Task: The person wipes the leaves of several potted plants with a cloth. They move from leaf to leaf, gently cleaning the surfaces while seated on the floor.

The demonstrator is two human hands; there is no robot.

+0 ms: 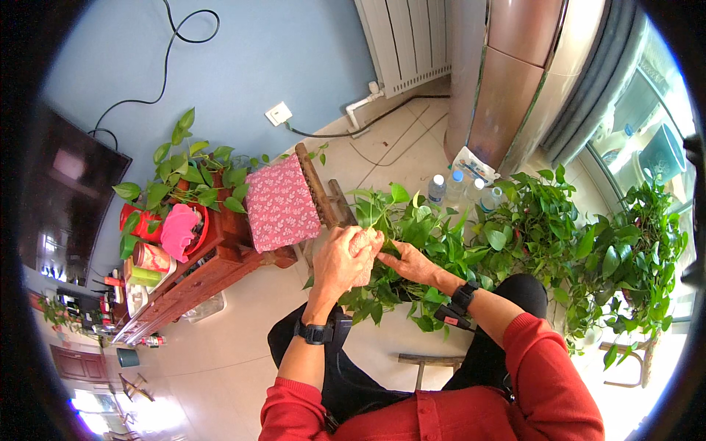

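My left hand point(337, 267) grips a folded pinkish cloth point(364, 254) above the left side of a leafy potted pothos point(422, 234). Just right of the cloth, my right hand point(411, 265) has thumb and fingers around a dark green leaf point(390, 249), partly hidden by the fingers. Broad green leaves spread beneath and beyond both hands. The foliage covers most of the pot.
More pothos plants point(529, 215) stand to the right, near a window. Several plastic bottles point(456, 184) are behind the foliage. On the left are a stool with a pink floral cover point(284, 204) and a wooden cabinet point(204, 281) bearing plants. A low wooden stool point(430, 359) shows between my knees.
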